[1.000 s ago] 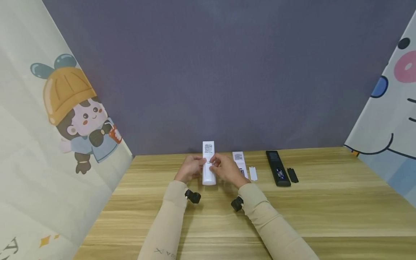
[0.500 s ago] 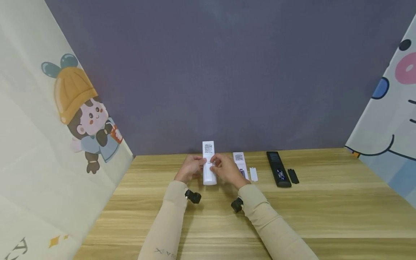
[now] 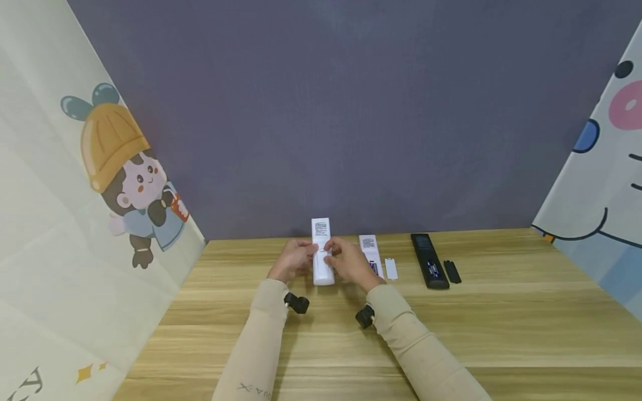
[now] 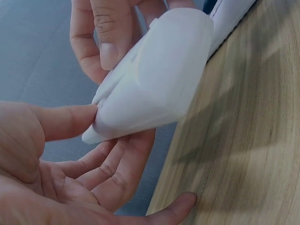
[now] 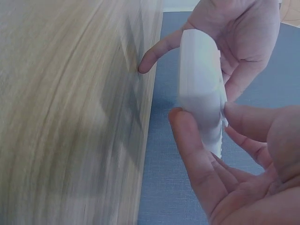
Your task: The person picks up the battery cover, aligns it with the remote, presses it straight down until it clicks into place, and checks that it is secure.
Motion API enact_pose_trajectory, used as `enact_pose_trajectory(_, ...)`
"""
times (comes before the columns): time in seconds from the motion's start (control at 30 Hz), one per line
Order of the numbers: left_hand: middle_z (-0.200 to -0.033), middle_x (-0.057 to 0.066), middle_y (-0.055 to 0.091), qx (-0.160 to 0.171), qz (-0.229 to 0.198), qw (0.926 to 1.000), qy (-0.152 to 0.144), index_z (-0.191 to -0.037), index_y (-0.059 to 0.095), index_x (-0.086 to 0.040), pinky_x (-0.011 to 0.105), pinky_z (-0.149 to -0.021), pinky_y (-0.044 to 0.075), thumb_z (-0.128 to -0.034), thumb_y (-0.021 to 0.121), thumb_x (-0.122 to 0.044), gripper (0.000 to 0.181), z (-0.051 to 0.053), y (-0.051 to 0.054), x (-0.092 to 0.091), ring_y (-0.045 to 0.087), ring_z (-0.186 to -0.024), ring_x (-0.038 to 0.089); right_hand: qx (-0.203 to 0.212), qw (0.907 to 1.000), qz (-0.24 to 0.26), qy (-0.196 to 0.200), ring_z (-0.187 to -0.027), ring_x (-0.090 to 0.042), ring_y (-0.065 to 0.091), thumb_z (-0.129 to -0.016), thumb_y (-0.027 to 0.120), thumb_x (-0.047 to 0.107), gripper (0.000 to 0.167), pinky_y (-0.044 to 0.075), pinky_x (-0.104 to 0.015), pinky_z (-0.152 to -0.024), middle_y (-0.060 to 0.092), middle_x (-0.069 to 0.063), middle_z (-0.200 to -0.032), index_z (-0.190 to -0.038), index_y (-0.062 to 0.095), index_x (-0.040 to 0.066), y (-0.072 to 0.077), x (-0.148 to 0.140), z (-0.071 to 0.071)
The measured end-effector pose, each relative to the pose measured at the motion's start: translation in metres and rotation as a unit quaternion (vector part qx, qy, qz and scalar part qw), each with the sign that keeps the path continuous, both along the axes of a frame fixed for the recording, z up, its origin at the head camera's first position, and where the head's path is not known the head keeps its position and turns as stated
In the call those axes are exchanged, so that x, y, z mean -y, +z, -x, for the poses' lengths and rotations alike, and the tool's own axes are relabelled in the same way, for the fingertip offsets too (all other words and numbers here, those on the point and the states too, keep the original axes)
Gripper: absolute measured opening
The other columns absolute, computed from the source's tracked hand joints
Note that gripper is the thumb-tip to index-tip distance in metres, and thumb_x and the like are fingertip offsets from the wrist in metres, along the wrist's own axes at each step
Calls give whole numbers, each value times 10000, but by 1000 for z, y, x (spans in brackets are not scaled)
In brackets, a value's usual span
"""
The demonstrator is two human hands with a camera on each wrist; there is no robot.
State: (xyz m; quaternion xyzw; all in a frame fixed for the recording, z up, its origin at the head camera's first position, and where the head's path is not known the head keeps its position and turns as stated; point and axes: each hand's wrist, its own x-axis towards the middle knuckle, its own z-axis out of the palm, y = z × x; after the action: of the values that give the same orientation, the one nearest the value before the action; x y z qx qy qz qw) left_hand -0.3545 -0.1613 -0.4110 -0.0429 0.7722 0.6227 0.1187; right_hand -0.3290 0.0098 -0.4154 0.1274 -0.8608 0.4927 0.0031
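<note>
A white remote control [image 3: 321, 229] is held back side up above the table, its printed label toward the far end. My left hand [image 3: 293, 259] grips its left side, thumb on the back edge and fingers beneath. From the right, my right hand [image 3: 352, 263] pinches it, with thumb and index finger at the battery cover. In the right wrist view, a thin edge along the back of the remote [image 5: 200, 70] stands slightly proud near the thumb. The left wrist view shows the rounded near end of the remote [image 4: 164, 61]; the battery compartment's inside is hidden.
Right of the hands lies a second white remote [image 3: 368, 244], its battery compartment uncovered, beside a white battery cover [image 3: 391, 268]. Farther right are a black remote [image 3: 423, 250] with batteries showing and a black battery cover [image 3: 452, 271]. A dark panel [image 3: 321, 122] rises behind the wooden table [image 3: 321, 345].
Both hands keep their hold on the white remote, which has barely shifted. The head view has turned very slightly; the things on the table lie as before.
</note>
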Motion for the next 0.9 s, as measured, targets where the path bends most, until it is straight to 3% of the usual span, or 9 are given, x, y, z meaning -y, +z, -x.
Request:
enact_pose_trajectory(0.27,-1193,163,700,70,8,9999,-144,-1386,535,-19,530,-963,531,-961,691,-213,493,2,0,3,687,-1004,257,14,10000,30,-6,-780,-245,713,-963,691,50,150,628,-431,-649,702,-230,-1162,-1067,625,136,2,-2,0)
enact_pose_trajectory(0.57,-1090,127,705,65,-49,9995,-302,-1380,526,-6,522,-961,527,-940,702,-160,498,0,1,5,671,-940,226,49,10000,55,-21,-804,-292,728,-965,690,55,146,630,-443,-670,691,-231,-1157,-1067,623,135,1,-3,0)
enact_pose_trajectory(0.9,-1073,126,697,72,-145,9990,-414,-1385,519,0,526,-970,521,-947,685,-127,485,1,0,5,660,-941,239,-116,9999,-45,-63,-814,-250,716,-957,701,54,129,605,-313,-604,706,-213,-1136,-1051,636,113,0,-3,0)
